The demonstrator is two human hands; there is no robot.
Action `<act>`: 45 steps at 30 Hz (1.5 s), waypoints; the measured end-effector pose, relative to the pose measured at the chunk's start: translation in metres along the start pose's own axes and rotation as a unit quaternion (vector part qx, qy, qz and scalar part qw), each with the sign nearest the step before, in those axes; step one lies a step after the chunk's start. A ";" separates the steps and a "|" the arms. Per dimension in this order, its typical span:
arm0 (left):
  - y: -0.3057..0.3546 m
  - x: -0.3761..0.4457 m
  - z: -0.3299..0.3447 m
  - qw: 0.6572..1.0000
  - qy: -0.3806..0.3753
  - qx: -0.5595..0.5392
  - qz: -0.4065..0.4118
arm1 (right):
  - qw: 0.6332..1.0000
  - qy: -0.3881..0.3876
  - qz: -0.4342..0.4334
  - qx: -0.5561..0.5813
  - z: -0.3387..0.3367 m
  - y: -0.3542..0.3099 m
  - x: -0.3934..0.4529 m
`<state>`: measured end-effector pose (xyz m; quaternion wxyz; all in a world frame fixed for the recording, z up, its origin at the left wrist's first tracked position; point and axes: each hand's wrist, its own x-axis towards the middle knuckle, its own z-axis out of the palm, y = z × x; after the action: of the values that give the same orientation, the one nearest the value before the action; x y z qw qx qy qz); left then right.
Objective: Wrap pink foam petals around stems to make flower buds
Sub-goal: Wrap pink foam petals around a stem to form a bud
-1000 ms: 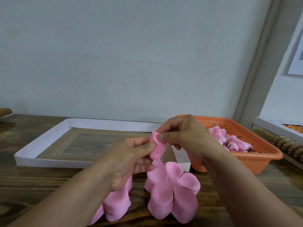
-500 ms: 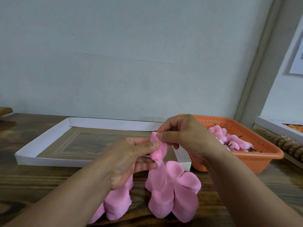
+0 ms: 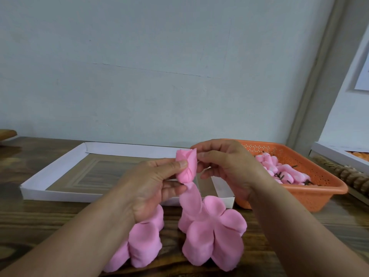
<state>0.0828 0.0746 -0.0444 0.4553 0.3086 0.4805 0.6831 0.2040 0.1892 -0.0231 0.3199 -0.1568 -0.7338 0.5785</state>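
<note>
Pink foam bud (image 3: 186, 166) is looking rolled and tulip-shaped, smooth matte, seams showing down its side, open petal tips at top. Long axis is running near upright, tilting slightly left at the base, tip pointing up. It is sitting above the wooden table (image 3: 60, 220), between both hands. Left hand (image 3: 151, 188) is pinching the bud, thumb pressing its side. Right hand (image 3: 225, 166) is curling fingertips onto the bud's upper right edge. A petal strip (image 3: 209, 232) is hanging from the bud's base down to the table. Orange basket (image 3: 319, 196) is holding finished buds at right.
</note>
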 end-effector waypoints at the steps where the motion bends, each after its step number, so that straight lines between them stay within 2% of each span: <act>1: 0.000 0.000 0.000 1.000 -0.003 0.000 0.002 | 1.000 0.003 -0.002 0.001 0.000 0.000 0.000; 7: 0.000 0.003 -0.004 1.000 -0.002 0.001 0.009 | 0.995 0.074 -0.056 -0.030 -0.001 -0.002 -0.001; 13: -0.003 0.003 -0.003 0.999 0.002 0.025 0.030 | 0.976 0.061 -0.078 -0.196 0.011 -0.004 -0.006; 32: -0.004 0.004 -0.002 0.999 0.021 0.026 0.029 | 0.987 0.067 -0.055 -0.139 0.011 -0.001 -0.003; 45: -0.003 0.005 -0.002 0.998 0.050 0.030 0.036 | 0.962 0.053 -0.097 -0.251 0.009 0.002 -0.002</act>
<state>0.0804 0.0790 -0.0482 0.3968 0.3046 0.5116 0.6986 0.1997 0.1820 -0.0268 0.3632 -0.1905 -0.8491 0.3330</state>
